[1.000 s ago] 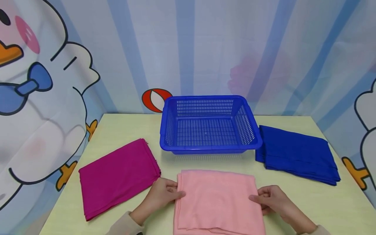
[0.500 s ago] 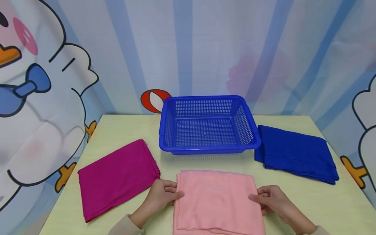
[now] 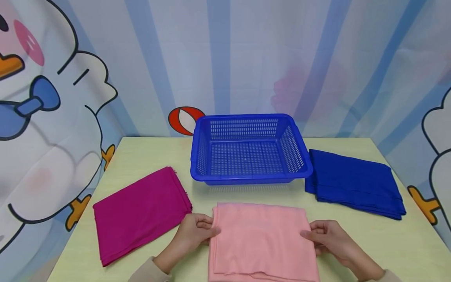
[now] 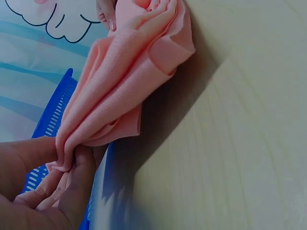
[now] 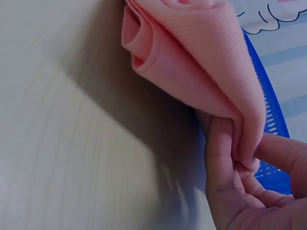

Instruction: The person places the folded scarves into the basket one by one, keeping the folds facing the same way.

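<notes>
L hand [image 3: 193, 231] pinches the left edge of the pink cloth [image 3: 258, 239], thumb on top, fingers curled under. R hand [image 3: 325, 235] does the same on the right edge. Wrist views confirm it: layers bunched between thumb and fingers on both sides [image 4: 72, 158] [image 5: 235, 143].

Pink cloth lies folded at the near-centre of the table [image 3: 148, 152], flat in the middle, near edge hanging toward the person. Blue basket [image 3: 248, 176] sits just behind it, apart from the cloth. Magenta cloth [image 3: 141, 213] to the left, near the L hand but not touching. Dark blue cloth [image 3: 356, 184] to the right, beside the basket.

Judgement — the grip looks even. To handle well: catch all layers in each pinch, lift both sides level and keep the cloth taut between hands, so the fold doesn't slip open.
</notes>
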`<state>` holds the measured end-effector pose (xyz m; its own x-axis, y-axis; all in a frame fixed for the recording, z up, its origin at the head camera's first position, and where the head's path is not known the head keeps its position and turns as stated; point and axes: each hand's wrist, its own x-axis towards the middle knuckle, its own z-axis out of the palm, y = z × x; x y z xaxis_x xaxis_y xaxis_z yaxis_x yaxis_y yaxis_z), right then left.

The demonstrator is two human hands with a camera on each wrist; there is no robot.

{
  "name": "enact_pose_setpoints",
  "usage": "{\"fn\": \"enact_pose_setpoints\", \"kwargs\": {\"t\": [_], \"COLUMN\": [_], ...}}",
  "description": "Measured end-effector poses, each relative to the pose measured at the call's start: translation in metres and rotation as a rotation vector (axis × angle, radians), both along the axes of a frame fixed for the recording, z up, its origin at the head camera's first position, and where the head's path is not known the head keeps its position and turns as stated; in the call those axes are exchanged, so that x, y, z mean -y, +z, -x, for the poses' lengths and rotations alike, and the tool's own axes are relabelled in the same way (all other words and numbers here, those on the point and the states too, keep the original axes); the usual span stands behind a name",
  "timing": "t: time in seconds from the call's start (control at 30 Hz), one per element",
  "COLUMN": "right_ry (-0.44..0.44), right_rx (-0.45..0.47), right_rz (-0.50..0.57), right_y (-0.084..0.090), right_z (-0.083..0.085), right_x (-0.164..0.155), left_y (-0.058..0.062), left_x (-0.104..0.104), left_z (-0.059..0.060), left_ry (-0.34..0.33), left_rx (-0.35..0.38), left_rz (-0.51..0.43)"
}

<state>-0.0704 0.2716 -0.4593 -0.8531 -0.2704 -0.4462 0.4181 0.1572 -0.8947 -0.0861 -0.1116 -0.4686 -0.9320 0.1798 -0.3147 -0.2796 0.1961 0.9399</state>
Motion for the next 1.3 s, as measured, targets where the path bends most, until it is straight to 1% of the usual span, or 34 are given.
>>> {"fn": "enact_pose_setpoints", "kwargs": {"t": [0.2, 0.43, 0.73, 0.93, 1.1, 1.3], "right_ry": [0.014, 0.031, 0.042, 0.038, 0.037, 0.024], "right_rx": [-0.013, -0.015, -0.014, -0.01, -0.01, -0.006], "right_rz": [0.017, 0.051, 0.063, 0.06, 0.066, 0.039], "right_y": [0.002, 0.006, 0.014, 0.018, 0.021, 0.027], "right_z": [0.0, 0.002, 0.005, 0.006, 0.006, 0.006], "right_x": [-0.002, -0.003, -0.002, -0.001, -0.001, -0.001], "left_y": [0.006, 0.009, 0.022, 0.031, 0.037, 0.046], "left_x": [0.0, 0.003, 0.007, 0.008, 0.009, 0.01], "left_z": [0.0, 0.001, 0.001, 0.001, 0.001, 0.002], "left_ry": [-0.002, -0.009, -0.033, -0.034, -0.048, -0.061], "left_rx": [0.008, -0.015, -0.033, -0.045, -0.055, -0.073], "left_rz": [-0.005, -0.024, -0.039, -0.067, -0.084, -0.093]}}
